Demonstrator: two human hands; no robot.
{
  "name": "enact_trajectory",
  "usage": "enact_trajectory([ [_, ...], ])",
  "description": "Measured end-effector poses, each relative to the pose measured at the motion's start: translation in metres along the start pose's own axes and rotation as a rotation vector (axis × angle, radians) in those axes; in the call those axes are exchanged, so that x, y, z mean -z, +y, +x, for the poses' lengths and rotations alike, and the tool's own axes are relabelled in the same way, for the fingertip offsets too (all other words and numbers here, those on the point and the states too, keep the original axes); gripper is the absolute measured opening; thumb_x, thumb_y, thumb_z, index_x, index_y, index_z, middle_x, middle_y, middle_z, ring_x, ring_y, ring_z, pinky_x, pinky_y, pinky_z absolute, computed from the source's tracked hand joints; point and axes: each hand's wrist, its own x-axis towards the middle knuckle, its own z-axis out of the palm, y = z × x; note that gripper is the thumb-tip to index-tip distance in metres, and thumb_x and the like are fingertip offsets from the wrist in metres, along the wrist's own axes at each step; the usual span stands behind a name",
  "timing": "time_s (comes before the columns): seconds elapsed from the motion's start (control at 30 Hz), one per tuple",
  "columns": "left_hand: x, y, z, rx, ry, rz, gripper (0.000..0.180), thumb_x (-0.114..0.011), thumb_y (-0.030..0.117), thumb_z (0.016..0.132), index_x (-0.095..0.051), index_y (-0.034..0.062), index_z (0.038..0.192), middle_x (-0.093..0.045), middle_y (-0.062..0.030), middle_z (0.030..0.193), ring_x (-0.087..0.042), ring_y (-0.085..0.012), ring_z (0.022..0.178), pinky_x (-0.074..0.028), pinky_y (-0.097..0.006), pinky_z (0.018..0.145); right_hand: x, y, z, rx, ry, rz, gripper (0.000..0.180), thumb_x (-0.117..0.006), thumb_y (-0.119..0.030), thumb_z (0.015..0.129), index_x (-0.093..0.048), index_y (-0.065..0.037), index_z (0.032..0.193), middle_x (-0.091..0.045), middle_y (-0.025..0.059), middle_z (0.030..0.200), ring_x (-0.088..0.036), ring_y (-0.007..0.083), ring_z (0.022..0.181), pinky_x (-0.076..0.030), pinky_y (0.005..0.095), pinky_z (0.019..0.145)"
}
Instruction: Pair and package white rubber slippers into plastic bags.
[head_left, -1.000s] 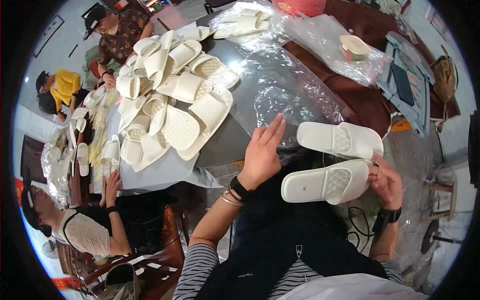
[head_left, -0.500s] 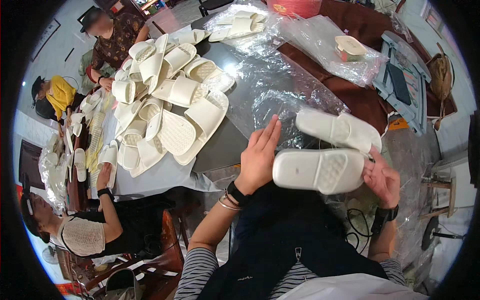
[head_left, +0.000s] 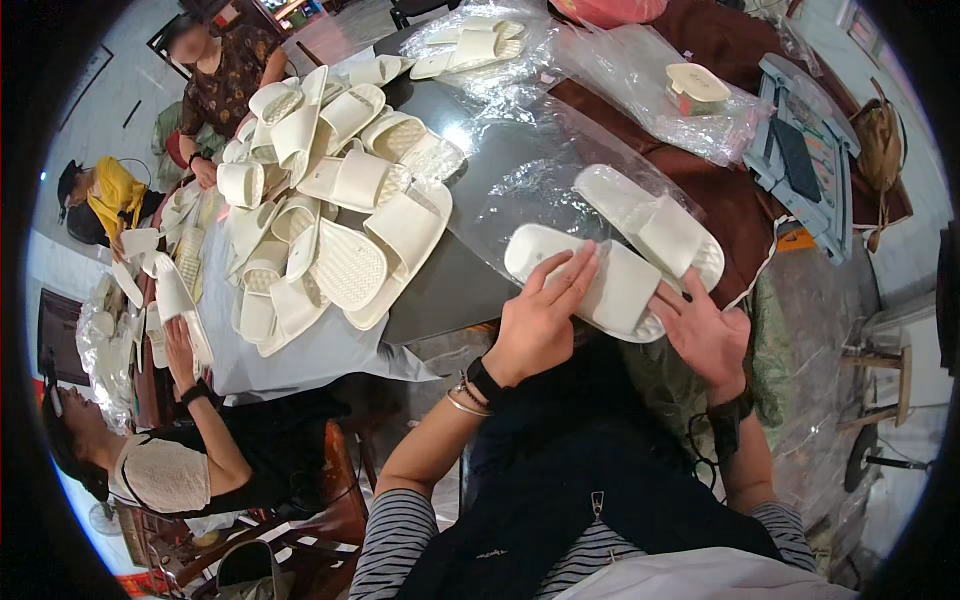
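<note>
Two cream-white slippers lie side by side at the table's near right edge, toes up and to the left. My right hand (head_left: 708, 340) grips them at the heel ends, its fingertips reaching into the gap between the near slipper (head_left: 622, 295) and the far slipper (head_left: 660, 225). My left hand (head_left: 535, 330) has its fingers stretched out over the near slipper's toe half. Beneath and around the toes is a clear plastic bag (head_left: 525, 195); whether the toes are inside it, I cannot tell. My left thumb is mostly hidden.
A big heap of cream slippers (head_left: 340, 190) covers the table's left side. Behind lie more slippers (head_left: 475, 48) on plastic film and a lidded tub (head_left: 697, 88). A grey-blue folded stool-like object (head_left: 797, 160) stands right. Co-workers handle slippers at the left.
Both slippers have moved left and away from me, down over the plastic bag. My left hand has shifted right onto the near slipper, and my right hand has moved left with the pair.
</note>
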Motion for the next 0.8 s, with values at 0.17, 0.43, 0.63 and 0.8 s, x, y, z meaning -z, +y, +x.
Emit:
enact_trajectory([
  [0.17,0.011,0.011,0.006,0.027,0.016,-0.052,0.085,-0.052,-0.012,0.064,-0.044,0.0092,0.145,-0.043,-0.0084,0.151,-0.051,-0.0337,0.125,-0.057,-0.037,0.085,0.005,0.004,0.034,-0.001,-0.099,-0.003,0.080,-0.055,-0.012,0.077,-0.025,-0.012,0.151,-0.027,0.0173,0.155,-0.031,0.0356,0.142,-0.033,0.0436,0.115],
  [0.43,0.004,0.018,0.012,-0.098,-0.036,0.045,0.082,-0.056,-0.007,0.062,-0.046,0.0080,0.143,-0.045,-0.0070,0.149,-0.047,-0.0352,0.129,-0.056,-0.037,0.087,0.008,0.014,0.086,-0.080,-0.226,0.083,0.055,-0.053,-0.015,0.082,-0.046,-0.005,0.136,-0.046,0.0197,0.138,-0.042,0.0334,0.132,-0.039,0.0428,0.109],
  [0.63,0.008,0.031,-0.004,-0.135,-0.104,0.000,0.083,-0.058,-0.007,0.059,-0.049,0.0068,0.140,-0.048,-0.0054,0.147,-0.052,-0.0327,0.123,-0.057,-0.036,0.085,0.006,0.037,0.145,0.003,0.021,0.028,0.039,-0.050,-0.017,0.088,-0.056,-0.003,0.123,-0.056,0.0187,0.125,-0.054,0.0327,0.117,-0.042,0.0421,0.107],
  [0.8,0.008,0.034,-0.019,-0.078,-0.153,-0.043,0.083,-0.056,-0.008,0.057,-0.050,0.0055,0.139,-0.048,-0.0093,0.147,-0.054,-0.0325,0.119,-0.054,-0.036,0.089,0.041,0.050,0.175,0.383,-0.050,-1.330,0.048,-0.047,-0.017,0.094,-0.042,-0.005,0.139,-0.044,0.0226,0.138,-0.047,0.0379,0.124,-0.031,0.0464,0.113],
])
